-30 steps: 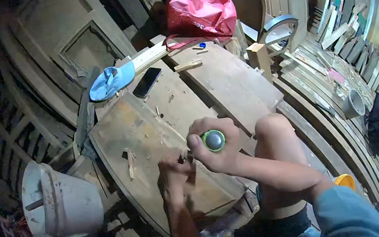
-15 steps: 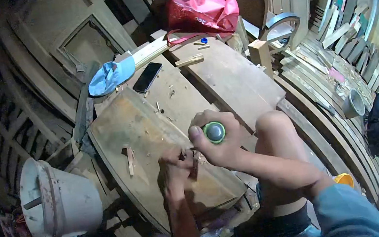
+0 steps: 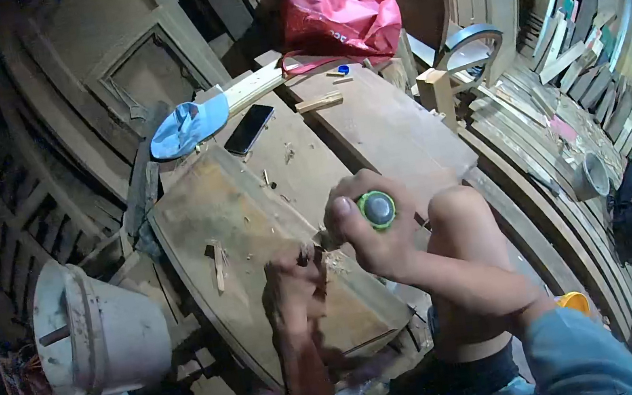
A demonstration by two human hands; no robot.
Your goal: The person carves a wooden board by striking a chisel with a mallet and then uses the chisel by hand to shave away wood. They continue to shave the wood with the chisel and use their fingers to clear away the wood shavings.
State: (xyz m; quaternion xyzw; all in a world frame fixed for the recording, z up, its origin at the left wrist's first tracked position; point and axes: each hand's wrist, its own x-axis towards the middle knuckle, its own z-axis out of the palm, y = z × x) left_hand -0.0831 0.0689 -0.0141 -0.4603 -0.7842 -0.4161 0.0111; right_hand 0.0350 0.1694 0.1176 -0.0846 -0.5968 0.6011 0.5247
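Note:
My right hand (image 3: 377, 221) is wrapped round a green-rimmed handle with a round grey end (image 3: 377, 209), which points up toward me. The working end of this tool is hidden below the fist. My left hand (image 3: 294, 281) is closed low over the wooden board (image 3: 227, 202), just left of the right fist. Whatever its fingers pinch is too small and shadowed to make out. Pale wood shavings (image 3: 336, 263) lie between the hands. A thin wood sliver (image 3: 219, 267) rests across a dark slot in the board.
A phone (image 3: 249, 130) and a blue cap (image 3: 189, 126) lie at the board's far side. Behind are a pink bag (image 3: 342, 14) and a chair (image 3: 464, 36). A white bucket (image 3: 128, 332) stands at left. My bare knee (image 3: 462, 216) is right of the hands.
My right hand has shifted slightly right and up, away from my left hand, with the green-rimmed handle still in it. The reddish-brown piece seen between the hands no longer shows clearly.

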